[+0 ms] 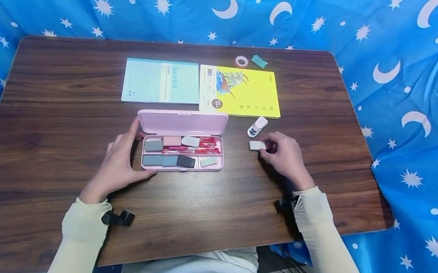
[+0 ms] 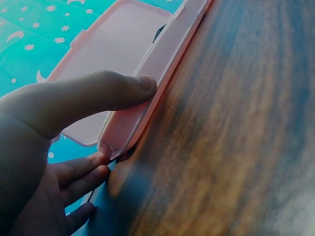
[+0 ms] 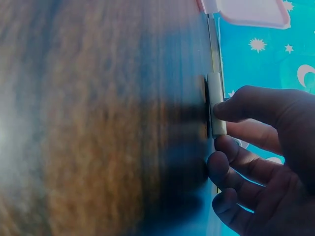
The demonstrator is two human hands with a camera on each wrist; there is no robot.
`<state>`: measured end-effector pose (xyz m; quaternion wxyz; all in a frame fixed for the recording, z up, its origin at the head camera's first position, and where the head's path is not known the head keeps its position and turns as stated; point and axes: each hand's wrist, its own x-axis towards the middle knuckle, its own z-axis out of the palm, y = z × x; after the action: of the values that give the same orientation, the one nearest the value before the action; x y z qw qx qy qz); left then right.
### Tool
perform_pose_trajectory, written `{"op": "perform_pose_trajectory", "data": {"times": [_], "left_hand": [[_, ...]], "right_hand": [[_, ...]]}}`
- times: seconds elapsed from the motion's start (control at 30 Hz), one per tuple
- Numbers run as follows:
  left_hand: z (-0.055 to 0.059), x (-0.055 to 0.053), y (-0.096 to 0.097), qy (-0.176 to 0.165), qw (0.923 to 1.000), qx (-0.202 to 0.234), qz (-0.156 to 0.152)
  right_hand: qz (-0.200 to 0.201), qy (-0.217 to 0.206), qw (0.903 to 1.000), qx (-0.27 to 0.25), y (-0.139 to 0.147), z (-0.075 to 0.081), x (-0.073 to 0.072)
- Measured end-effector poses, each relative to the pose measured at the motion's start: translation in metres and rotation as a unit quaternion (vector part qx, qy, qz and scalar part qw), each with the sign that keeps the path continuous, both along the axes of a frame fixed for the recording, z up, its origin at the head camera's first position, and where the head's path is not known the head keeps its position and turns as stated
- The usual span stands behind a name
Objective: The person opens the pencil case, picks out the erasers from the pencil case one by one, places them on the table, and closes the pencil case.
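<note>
On counter (image 1: 193, 215), right of open pencil case (image 1: 182, 124), right hand (image 1: 285, 156) pinches white block (image 1: 256, 145); left hand (image 1: 119, 163), fingers spread, touches case's left end; yellow book (image 1: 254, 100) far side.

The head view is bright, a soft sheen on the tabletop (image 1: 210, 204) — wrist views dimmer and blurred there.

Left forearm (image 1: 83, 233) and right forearm (image 1: 330, 246) reach forward, angled inward. Left hand (image 1: 119, 156): thumb (image 2: 115, 91) extended, well apart from the fingers (image 2: 81, 184). Right hand (image 1: 284, 154): thumb (image 3: 246, 104) and forefinger in a pinch grip; the other fingers bent, slightly separated.
</note>
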<state>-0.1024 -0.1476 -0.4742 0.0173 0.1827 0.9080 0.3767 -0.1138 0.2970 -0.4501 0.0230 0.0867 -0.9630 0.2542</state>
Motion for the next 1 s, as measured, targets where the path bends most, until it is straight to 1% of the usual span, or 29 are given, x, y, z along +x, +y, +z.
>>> {"op": "perform_pose_trajectory", "data": {"times": [0.2,0.33,0.43,0.53,0.57,0.63,0.73,0.87,1.0], "left_hand": [[0.002,-0.001,0.000,-0.012,0.9999,-0.004,0.003],[0.003,0.000,-0.001,-0.010,0.9999,-0.007,0.002],[0.004,0.000,-0.001,-0.006,0.9999,-0.008,0.002],[0.004,0.000,-0.002,-0.004,0.9999,-0.009,0.002],[0.004,0.000,-0.002,-0.003,0.9999,-0.009,0.003],[0.004,0.000,-0.002,-0.001,0.9999,-0.010,0.004],[0.003,0.000,-0.003,0.000,0.9999,-0.012,0.005],[-0.001,0.001,-0.002,0.001,0.9999,-0.011,0.005],[-0.001,0.002,-0.001,0.002,0.9999,-0.011,0.003]], "right_hand": [[0.001,-0.002,1.0000,0.001,0.001,0.001,0.000],[0.004,-0.006,1.0000,-0.002,0.002,0.003,0.001],[-0.005,0.012,0.9998,-0.014,0.001,0.010,0.004],[-0.010,0.042,0.9979,-0.048,-0.006,0.022,0.009],[-0.005,0.050,0.9970,-0.060,-0.011,0.026,0.011],[0.018,0.056,0.9950,-0.081,-0.025,0.033,0.013],[0.058,0.043,0.9929,-0.094,-0.052,0.036,0.013],[0.088,0.029,0.9925,-0.080,-0.087,0.032,0.007],[0.107,0.032,0.9927,-0.045,-0.116,0.027,-0.001]]}}
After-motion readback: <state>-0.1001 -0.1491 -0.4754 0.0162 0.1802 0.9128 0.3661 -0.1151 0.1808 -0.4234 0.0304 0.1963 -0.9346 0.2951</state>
